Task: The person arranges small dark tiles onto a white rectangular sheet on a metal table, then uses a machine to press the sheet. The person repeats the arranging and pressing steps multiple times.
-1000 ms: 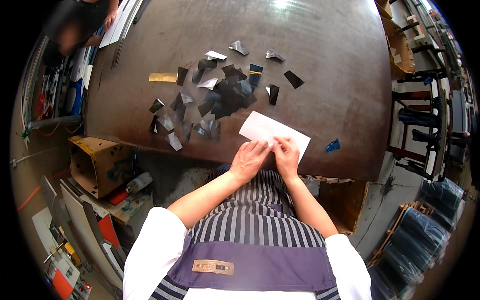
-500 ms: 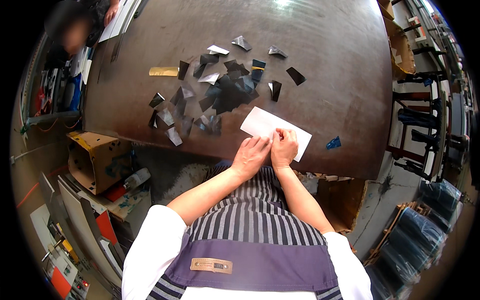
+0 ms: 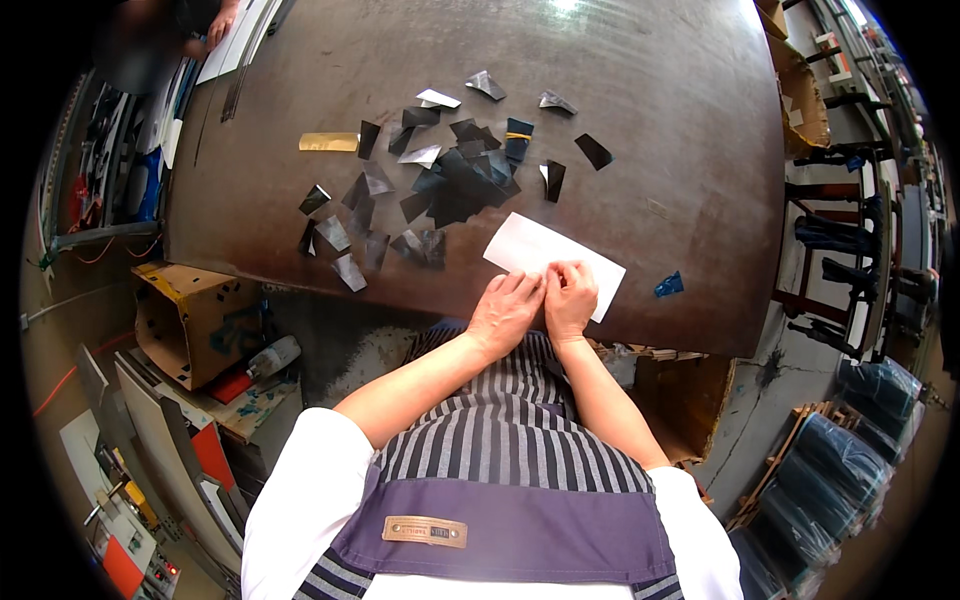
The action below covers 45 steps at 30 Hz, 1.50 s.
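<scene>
A white rectangular sheet (image 3: pixel 553 246) lies slanted near the table's front edge. My left hand (image 3: pixel 506 312) rests on its near edge, fingers stretched out and lying flat. Close beside it, my right hand (image 3: pixel 570 302) is closed in a pinch over the sheet; what its fingertips hold, if anything, is hidden. Beyond the sheet, many dark film pieces (image 3: pixel 465 187) are scattered, heaped in the middle. A dark bundle with a yellow band (image 3: pixel 518 140) lies at the heap's far right.
The brown table (image 3: pixel 690 150) carries a gold strip (image 3: pixel 328 142) at left and a blue scrap (image 3: pixel 669 285) at right. A cardboard box (image 3: pixel 195 325) stands below left. Racks (image 3: pixel 830 235) line the right. A co-worker's hand (image 3: pixel 220 28) shows at the far left corner.
My right hand's fingers have shifted slightly over the sheet. The co-worker at the far left has moved a little. The sheet and film pieces stay as they were.
</scene>
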{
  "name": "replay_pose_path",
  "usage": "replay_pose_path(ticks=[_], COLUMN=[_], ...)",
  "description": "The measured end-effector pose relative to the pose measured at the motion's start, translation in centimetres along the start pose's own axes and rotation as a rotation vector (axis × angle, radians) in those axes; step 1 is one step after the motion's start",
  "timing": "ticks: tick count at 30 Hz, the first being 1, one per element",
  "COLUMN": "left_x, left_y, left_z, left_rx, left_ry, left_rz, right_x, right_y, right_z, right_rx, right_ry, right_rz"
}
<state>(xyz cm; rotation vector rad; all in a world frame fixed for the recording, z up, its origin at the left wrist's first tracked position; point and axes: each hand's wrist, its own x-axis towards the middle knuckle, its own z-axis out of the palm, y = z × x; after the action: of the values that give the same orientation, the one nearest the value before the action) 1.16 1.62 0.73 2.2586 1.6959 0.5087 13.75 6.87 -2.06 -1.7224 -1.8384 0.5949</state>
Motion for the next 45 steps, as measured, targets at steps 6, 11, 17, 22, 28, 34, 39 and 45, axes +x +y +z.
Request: replay_pose_path(ticks=[6, 11, 17, 22, 28, 34, 39, 45], left_x=[-0.1, 0.2, 0.1, 0.2, 0.0, 0.0, -0.2, -0.2], left_y=[-0.2, -0.2, -0.1, -0.1, -0.2, -0.2, -0.1, 0.1], left_z=[0.3, 0.0, 0.1, 0.0, 0.1, 0.2, 0.3, 0.4], left_rx=[0.002, 0.024, 0.027, 0.062, 0.038, 0.055, 0.059, 0.056], left_ry=[0.005, 0.008, -0.008, -0.006, 0.009, 0.012, 0.016, -0.031], left_rz=[0.008, 0.028, 0.018, 0.032, 0.026, 0.033, 0.021, -0.008], right_x=[0.8, 0.9, -0.2, 0.7, 0.6, 2.6, 3.1, 2.4], right_y=[-0.7, -0.5, 1.0, 0.2, 0.1, 0.2, 0.2, 0.4], right_z=[0.2, 0.0, -2.4, -2.7, -2.9, -2.0, -1.9, -3.2], right_rx=[-0.051, -0.115, -0.095, -0.214, -0.056, -0.103, -0.190, -0.167], right_ry=[0.018, 0.004, -0.089, -0.077, -0.111, -0.138, -0.203, -0.404], right_rz=[-0.020, -0.105, -0.357, -0.424, -0.299, -0.244, -0.266, -0.332])
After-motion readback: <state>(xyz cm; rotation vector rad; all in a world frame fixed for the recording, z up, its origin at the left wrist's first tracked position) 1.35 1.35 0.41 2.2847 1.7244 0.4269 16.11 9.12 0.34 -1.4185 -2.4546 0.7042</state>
